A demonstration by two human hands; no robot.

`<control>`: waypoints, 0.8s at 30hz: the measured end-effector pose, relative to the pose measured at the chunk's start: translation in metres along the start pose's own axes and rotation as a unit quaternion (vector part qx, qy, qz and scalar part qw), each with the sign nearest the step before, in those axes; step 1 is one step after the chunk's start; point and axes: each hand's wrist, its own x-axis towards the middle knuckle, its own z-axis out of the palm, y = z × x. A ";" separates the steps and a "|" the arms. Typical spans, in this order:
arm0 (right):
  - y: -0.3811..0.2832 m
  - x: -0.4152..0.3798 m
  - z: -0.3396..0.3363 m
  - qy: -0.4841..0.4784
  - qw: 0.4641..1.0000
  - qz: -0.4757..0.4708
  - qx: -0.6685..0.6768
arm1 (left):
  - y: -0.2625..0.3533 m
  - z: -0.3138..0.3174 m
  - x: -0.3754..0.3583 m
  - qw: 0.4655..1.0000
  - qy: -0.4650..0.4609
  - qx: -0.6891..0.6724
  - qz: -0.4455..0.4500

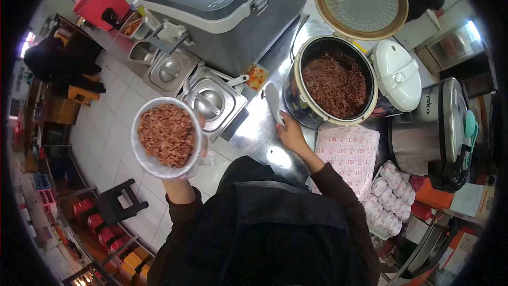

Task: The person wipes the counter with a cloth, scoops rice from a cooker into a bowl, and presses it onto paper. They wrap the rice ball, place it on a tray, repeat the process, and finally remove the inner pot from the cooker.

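Observation:
My left hand (pixel 203 140) is wrapped round a white bowl (pixel 137 151), holding it up over the floor on the left. Reddish-brown cooked rice (pixel 166 135) fills the bowl. In my right hand (pixel 292 135) is a pale rice paddle (pixel 273 102), its blade pointing away from me above the steel counter (pixel 256 114). Just beyond that hand stands an open rice cooker (pixel 297 95), with more of the same rice (pixel 334 82) inside its dark pot. The cooker's round lid (pixel 362 2) is raised behind it.
Steel food pans (pixel 209 100) and a large grey cooler (pixel 211 10) stand ahead. To the right are printed wrapping papers (pixel 346 156), several wrapped packets (pixel 391 198), a white-lidded container (pixel 396 77) and a Miyako cooker (pixel 423 132). A black stool (pixel 121 201) is on the floor; a person (pixel 58 63) is far left.

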 end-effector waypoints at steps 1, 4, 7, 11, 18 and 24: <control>0.001 0.002 0.010 0.042 0.994 -0.045 -0.090 | 0.003 -0.002 -0.003 0.998 0.004 -0.045 -0.050; -0.010 -0.004 0.018 0.087 0.979 -0.086 -0.166 | -0.004 -0.011 -0.017 0.998 0.029 -0.034 -0.047; -0.063 -0.036 -0.015 0.109 0.980 -0.089 -0.137 | -0.007 -0.022 -0.029 0.994 0.109 0.018 -0.014; -0.112 -0.077 -0.083 0.289 0.916 -0.185 -0.208 | -0.020 -0.015 -0.018 0.992 0.122 -0.007 -0.017; -0.097 -0.047 -0.158 0.362 0.793 -0.165 -0.462 | -0.052 -0.031 -0.017 0.977 0.157 -0.141 0.035; -0.090 -0.116 -0.102 0.150 0.951 -0.168 0.214 | -0.160 0.003 0.013 0.983 0.087 -0.010 -0.161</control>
